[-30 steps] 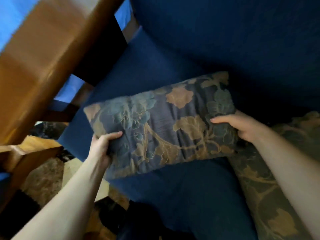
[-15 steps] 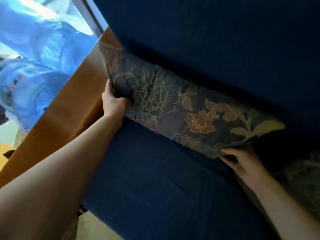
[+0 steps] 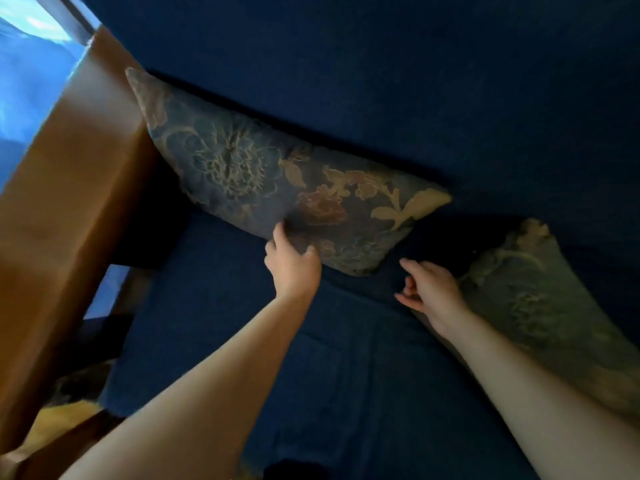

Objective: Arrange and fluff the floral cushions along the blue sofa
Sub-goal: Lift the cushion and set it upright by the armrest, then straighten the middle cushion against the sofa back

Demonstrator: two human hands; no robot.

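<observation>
Two floral cushions were on the blue sofa. One floral cushion stood on its long edge on the seat and leaned against the dark blue backrest, with its upper corner touching the wooden armrest. The left hand touched the lower edge of this cushion; its fingers were half curled against the fabric, but a real grip could not be seen. The right hand was over the seat between both cushions, loosely open and holding nothing. The second floral cushion lay just beside the right forearm, at the right part of the seat. The seat fabric was deep blue with soft folds. Beyond the armrest, bright bluish light came from the upper left corner, and the room was otherwise dim.
</observation>
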